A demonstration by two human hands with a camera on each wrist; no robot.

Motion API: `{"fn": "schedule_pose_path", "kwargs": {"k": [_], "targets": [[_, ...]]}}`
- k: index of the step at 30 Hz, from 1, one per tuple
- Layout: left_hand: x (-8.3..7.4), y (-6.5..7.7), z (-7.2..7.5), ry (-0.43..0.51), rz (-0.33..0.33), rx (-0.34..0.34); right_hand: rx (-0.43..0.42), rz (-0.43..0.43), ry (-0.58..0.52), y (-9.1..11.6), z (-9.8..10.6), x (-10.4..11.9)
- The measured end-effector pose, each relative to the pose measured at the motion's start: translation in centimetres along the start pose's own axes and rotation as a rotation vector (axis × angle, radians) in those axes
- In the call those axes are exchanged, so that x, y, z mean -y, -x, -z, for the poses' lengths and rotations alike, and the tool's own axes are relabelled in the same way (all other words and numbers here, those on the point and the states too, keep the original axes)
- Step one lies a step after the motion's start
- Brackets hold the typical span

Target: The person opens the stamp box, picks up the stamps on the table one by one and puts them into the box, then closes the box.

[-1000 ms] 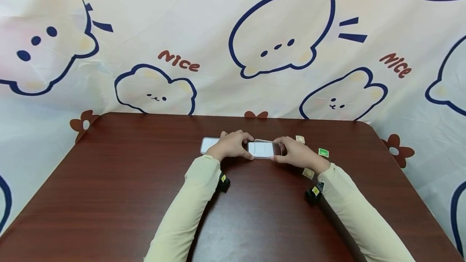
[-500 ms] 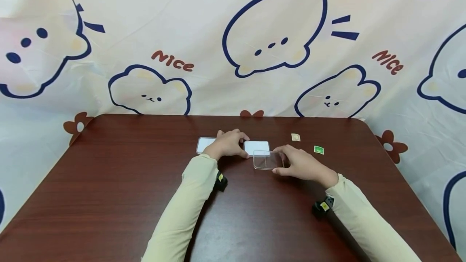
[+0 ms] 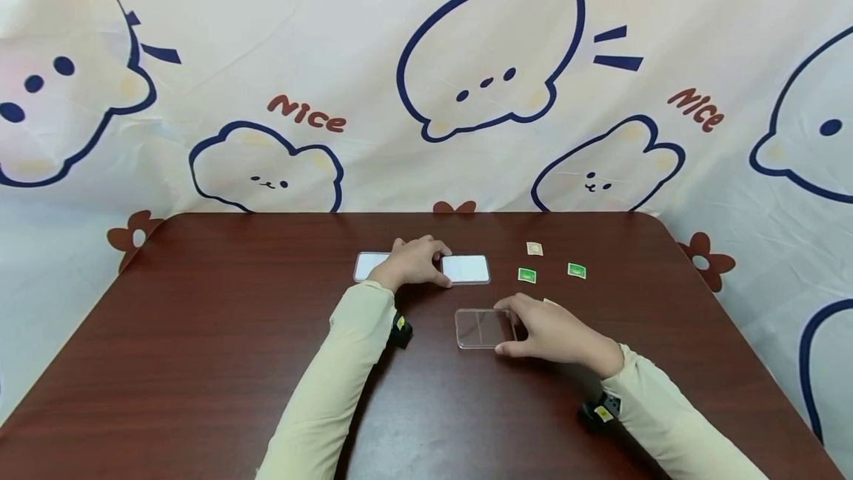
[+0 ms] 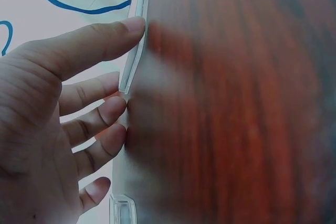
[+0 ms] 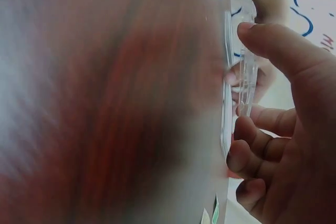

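My right hand (image 3: 553,328) holds a clear rectangular plastic lid (image 3: 476,328) by its right end, thumb on the near edge and fingers on the far edge. In the right wrist view, the lid (image 5: 248,85) hangs above the table. Farther back, my left hand (image 3: 412,263) grips the left end of a flat white rectangular box (image 3: 466,270) between thumb and index finger. The box (image 4: 135,56) lies on the table in the left wrist view. A similar white box (image 3: 369,265) lies left of that hand, partly hidden by it.
Right of the boxes lie small square pieces: a cream one (image 3: 534,249), a green one (image 3: 526,275) and another green one (image 3: 576,270). A further pale piece (image 3: 549,302) is mostly hidden behind the right hand. A patterned cloth (image 3: 373,58) hangs behind the brown table (image 3: 200,332).
My right hand has lifted the clear lid off the right white box and brought it toward me, uncovering a green piece. My left hand stays on the box.
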State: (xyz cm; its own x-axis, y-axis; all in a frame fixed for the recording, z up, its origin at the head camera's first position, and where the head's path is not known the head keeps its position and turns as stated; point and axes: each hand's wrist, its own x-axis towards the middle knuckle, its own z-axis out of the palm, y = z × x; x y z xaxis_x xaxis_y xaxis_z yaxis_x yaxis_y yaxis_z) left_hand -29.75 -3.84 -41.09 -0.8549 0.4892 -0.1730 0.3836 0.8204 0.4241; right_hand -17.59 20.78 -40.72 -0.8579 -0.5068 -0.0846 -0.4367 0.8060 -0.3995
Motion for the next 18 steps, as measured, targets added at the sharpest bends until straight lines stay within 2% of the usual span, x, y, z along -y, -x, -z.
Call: {"fn": "schedule_pose_path", "kwargs": {"k": [8,18], "targets": [[0.3,-0.1,0.1,0.013,0.004,0.010,-0.005,0.054,0.040,0.9,-1.1,1.0],[0.2,-0.2,0.1,0.031,0.005,0.018,-0.060,0.087,0.208,1.4,-2.0,1.8]]}}
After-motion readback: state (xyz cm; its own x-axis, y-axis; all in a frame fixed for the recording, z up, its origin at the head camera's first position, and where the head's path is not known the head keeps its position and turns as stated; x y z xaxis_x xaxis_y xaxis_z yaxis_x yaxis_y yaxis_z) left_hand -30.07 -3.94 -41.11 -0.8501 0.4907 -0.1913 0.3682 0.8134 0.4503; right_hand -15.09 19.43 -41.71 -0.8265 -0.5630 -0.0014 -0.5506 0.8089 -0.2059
